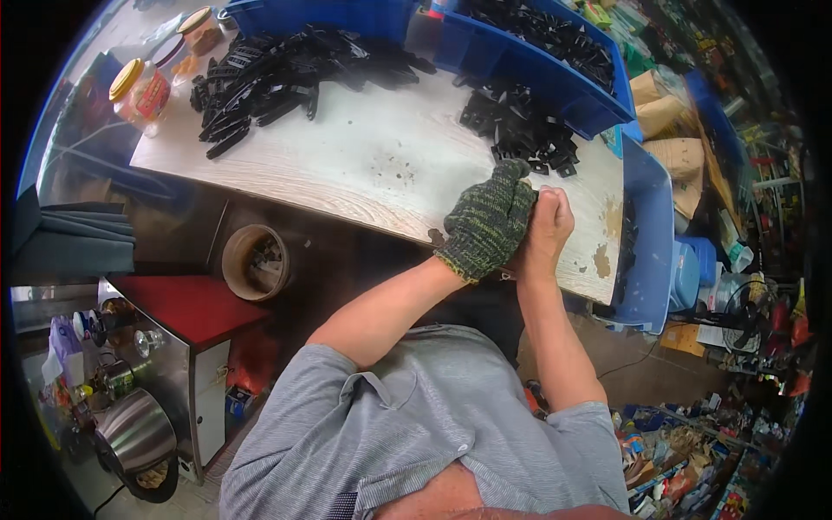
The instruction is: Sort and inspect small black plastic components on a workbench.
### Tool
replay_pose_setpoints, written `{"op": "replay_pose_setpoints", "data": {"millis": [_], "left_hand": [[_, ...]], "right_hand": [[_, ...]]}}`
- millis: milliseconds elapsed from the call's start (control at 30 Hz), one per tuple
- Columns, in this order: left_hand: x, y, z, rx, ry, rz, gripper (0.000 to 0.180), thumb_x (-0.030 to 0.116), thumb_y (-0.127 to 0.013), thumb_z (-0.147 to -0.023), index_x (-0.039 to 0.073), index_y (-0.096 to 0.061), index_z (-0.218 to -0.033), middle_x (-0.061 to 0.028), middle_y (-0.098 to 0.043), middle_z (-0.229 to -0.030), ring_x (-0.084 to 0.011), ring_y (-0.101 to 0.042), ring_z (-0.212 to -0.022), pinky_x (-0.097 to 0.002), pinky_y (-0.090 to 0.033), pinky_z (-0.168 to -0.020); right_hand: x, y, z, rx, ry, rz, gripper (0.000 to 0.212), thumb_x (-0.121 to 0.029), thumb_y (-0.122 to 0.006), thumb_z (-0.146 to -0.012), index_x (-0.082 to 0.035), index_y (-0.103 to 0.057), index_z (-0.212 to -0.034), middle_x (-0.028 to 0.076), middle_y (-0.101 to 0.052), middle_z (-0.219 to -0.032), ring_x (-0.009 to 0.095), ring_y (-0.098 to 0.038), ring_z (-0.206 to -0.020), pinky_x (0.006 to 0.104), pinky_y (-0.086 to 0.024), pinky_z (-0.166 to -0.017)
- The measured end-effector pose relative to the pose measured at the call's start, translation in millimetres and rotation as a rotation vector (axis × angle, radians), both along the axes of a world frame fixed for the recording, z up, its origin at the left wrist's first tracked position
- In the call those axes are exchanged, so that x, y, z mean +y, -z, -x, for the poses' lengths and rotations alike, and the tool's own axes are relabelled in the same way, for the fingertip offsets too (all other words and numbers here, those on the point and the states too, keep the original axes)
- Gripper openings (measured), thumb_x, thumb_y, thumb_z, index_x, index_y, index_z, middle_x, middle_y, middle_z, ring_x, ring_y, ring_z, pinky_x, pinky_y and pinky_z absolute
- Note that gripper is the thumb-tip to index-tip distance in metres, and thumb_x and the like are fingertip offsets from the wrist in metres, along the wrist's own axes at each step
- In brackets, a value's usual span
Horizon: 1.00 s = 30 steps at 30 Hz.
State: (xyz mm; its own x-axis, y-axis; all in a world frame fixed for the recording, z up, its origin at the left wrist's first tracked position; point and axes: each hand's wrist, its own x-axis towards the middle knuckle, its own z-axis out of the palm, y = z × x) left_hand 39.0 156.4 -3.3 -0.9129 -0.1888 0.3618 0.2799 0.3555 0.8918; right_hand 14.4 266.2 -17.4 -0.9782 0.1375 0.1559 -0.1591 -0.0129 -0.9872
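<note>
In the head view, your left hand wears a dark green knitted glove and presses against your bare right hand over the front edge of the pale, wood-grained table. The fingers of both hands are curled in close; the glove and knuckles cover whatever lies between them, so you cannot tell whether they grip a part. Just beyond your gloved fingers sits a heap of small black parts, the things nearest your hands, in front of a blue crate filled with more black pieces. Across the table, toward its far left, long black strips lie piled.

At the left end, a clear jar with a yellow lid carries a red label; it seems to bear print, though it is too small and bent by the lens to read fairly. A lighter blue bin stands against the table's right end. Below the front edge, on the left, is a round bucket with scraps inside.
</note>
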Motion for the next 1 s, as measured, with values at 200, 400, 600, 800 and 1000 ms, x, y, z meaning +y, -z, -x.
{"op": "replay_pose_setpoints", "data": {"millis": [200, 400, 600, 800, 1000], "left_hand": [[-98.3, -4.2, 12.7, 0.017, -0.276, 0.554, 0.026, 0.033, -0.056, -0.097, 0.013, -0.065, -0.11, -0.011, -0.07, -0.093, -0.0269, -0.066, -0.076, -0.043, -0.053, -0.07], [-245.0, -5.5, 37.4, -0.004, -0.717, 0.786, 0.035, 0.044, -0.054, -0.094, 0.015, -0.068, -0.106, -0.0157, -0.071, -0.091, -0.0347, -0.068, -0.08, -0.0487, -0.054, -0.072], [-253.4, 8.3, 39.8, -0.143, -0.75, 0.921, 0.034, 0.042, -0.056, -0.092, 0.016, -0.069, -0.109, -0.0153, -0.071, -0.092, -0.0353, -0.068, -0.083, -0.048, -0.054, -0.075], [-223.3, 10.7, 16.0, 0.209, -0.616, 0.799, 0.026, 0.03, -0.062, -0.089, 0.015, -0.07, -0.11, -0.0127, -0.072, -0.093, -0.0316, -0.069, -0.083, -0.0457, -0.054, -0.076], [-165.1, -7.3, -7.0, 0.027, -0.315, 0.872, 0.024, 0.023, -0.065, -0.085, 0.014, -0.07, -0.106, -0.009, -0.07, -0.095, -0.0306, -0.067, -0.085, -0.0448, -0.054, -0.076]], "right_hand": [[-12.9, -24.1, -10.1, -0.212, -0.071, 0.249, 0.025, -0.026, -0.049, -0.099, -0.009, -0.049, -0.08, -0.002, -0.035, -0.059, 0.009, -0.037, -0.052, 0.0355, -0.054, -0.058], [-19.6, -23.9, -7.6, -0.186, -0.059, 0.199, 0.025, -0.025, -0.047, -0.098, -0.009, -0.047, -0.08, -0.001, -0.03, -0.054, 0.011, -0.034, -0.045, 0.0414, -0.057, -0.052], [-14.8, -23.2, -7.4, -0.199, -0.081, 0.226, 0.025, -0.025, -0.047, -0.098, -0.009, -0.045, -0.078, -0.001, -0.031, -0.054, 0.011, -0.034, -0.045, 0.0393, -0.057, -0.052], [-3.2, -28.3, -0.8, -0.255, -0.068, 0.273, 0.027, -0.025, -0.048, -0.097, -0.009, -0.044, -0.076, -0.001, -0.03, -0.053, 0.012, -0.034, -0.044, 0.0434, -0.058, -0.054], [52.2, -32.2, 31.3, -0.389, 0.237, 0.313, 0.028, -0.026, -0.047, -0.097, -0.004, -0.049, -0.08, 0.0, -0.03, -0.053, 0.014, -0.033, -0.042, 0.0474, -0.059, -0.055]]}}
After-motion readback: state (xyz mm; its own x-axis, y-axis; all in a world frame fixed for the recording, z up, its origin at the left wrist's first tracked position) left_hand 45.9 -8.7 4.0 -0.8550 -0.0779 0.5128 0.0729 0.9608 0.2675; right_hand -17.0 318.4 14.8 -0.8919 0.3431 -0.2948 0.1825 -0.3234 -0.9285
